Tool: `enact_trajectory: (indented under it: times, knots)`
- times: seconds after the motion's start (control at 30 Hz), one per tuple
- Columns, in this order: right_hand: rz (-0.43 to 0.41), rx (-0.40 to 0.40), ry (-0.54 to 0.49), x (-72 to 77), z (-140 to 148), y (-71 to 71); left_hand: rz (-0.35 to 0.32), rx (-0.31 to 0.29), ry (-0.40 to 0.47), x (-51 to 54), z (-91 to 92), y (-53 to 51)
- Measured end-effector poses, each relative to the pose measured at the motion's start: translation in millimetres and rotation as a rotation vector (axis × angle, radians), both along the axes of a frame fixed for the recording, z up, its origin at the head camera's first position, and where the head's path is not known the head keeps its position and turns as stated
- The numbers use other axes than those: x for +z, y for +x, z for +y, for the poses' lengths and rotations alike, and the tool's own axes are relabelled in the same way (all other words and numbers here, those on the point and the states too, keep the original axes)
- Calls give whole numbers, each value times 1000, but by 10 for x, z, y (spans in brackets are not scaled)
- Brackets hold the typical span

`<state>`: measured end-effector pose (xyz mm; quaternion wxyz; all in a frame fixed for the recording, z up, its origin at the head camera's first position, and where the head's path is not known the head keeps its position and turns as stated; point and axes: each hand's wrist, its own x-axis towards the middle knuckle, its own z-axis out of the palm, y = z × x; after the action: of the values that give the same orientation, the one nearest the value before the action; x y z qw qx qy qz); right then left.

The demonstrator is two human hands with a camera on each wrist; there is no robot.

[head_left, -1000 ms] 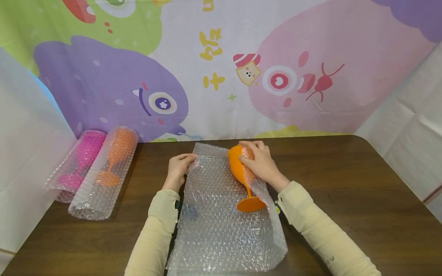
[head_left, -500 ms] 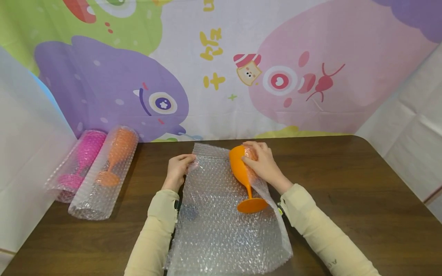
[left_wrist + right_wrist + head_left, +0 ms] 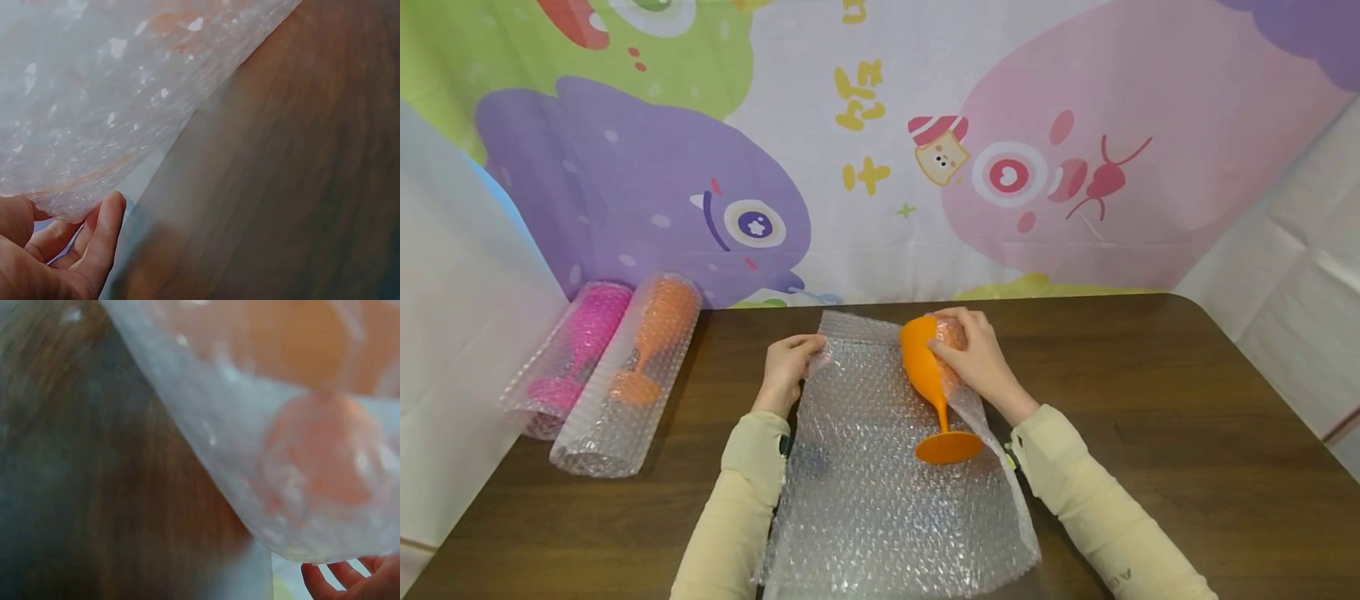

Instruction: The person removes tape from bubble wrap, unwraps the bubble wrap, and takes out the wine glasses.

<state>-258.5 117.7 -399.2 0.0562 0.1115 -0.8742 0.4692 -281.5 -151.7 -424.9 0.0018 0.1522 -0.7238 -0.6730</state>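
Note:
A sheet of clear bubble wrap (image 3: 880, 500) lies over the middle of the table, and an orange goblet (image 3: 925, 358) is on its right part, base toward the near edge. My left hand (image 3: 787, 367) pinches the sheet's upper left edge; in the left wrist view the left hand (image 3: 69, 250) holds the border of the wrap (image 3: 94, 112). With the sheet's right edge folded over the bowl, my right hand (image 3: 977, 354) grips bowl and wrap together. The right wrist view shows fingers of the right hand (image 3: 362, 581) at the edge of the wrap (image 3: 231, 444).
Two goblets rolled in bubble wrap, one pink (image 3: 591, 325) and one orange (image 3: 664, 321), lie side by side at the table's left. Behind the brown table (image 3: 1150, 400) hangs a cartoon-printed cloth (image 3: 880, 250).
The goblet and my right hand have shifted slightly to the right. The sheet's lower right edge has spread outward to the right. My left hand has stayed almost still.

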Motion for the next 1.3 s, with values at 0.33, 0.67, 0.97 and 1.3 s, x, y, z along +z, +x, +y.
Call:
enact_trajectory:
  times: [0.33,0.67,0.97,1.3]
  knots:
    - [-16,-21,-55,-30,21,42,-2,-2,-16,-3,0,9]
    - [0,-66,-61,-58,46,48,-12,2,2,-10,-9,-3]
    - [26,-75,-68,-90,83,50,16,3,53,-19,5,6]
    - [-5,-57,-156,-115,161,76,-9,3,37,-36,-2,10]
